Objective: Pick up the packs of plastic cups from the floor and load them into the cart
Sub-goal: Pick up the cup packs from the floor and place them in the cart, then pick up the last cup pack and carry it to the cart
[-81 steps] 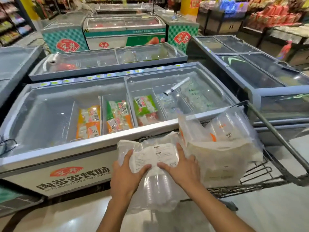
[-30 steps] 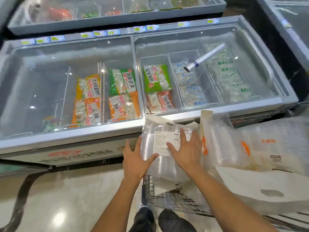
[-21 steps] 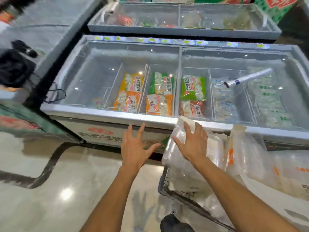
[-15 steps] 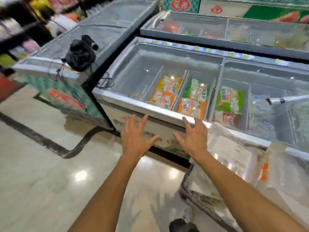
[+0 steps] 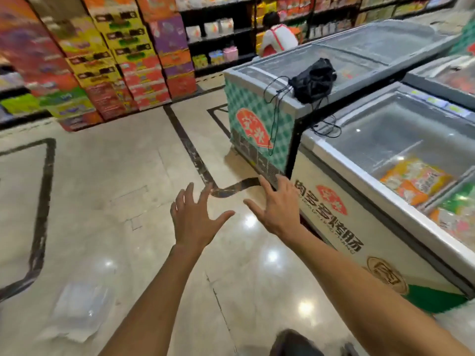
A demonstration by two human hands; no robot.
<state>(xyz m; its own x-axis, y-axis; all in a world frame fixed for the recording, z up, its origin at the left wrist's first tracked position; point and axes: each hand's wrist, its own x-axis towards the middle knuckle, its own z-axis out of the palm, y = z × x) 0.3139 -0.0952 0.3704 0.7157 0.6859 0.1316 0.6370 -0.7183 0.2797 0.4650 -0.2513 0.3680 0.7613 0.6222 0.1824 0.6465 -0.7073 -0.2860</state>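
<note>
1. The left hand [image 5: 195, 222] was held out above the floor [image 5: 123, 181], its fingers spread wide and holding nothing; the thumb pointed toward 3 o'clock.
2. The right hand [image 5: 279, 209] was also held out, just beside the left one at 3 o'clock from it; its fingers were straight and wide apart, with nothing in them.
3. A pack of plastic cups [image 5: 78, 313] lay flat on the floor at 7 o'clock from the left hand, well apart from both hands; it was blurred, so its details could not be told.
4. A white chest freezer [image 5: 341, 227] stood at 3 o'clock from the right hand, close to it; coloured food bags [image 5: 416, 178] lay inside under the glass lid.
5. A second freezer with a green pattern [image 5: 259, 119] stood at 12 o'clock from the right hand; a black bag [image 5: 314, 80] with thin cords rested on its top.
6. Stacked cartons [image 5: 123, 62] stood at 11 o'clock, far from the hands; a person in a white top [image 5: 279, 37] was by the shelves at 12 o'clock.
</note>
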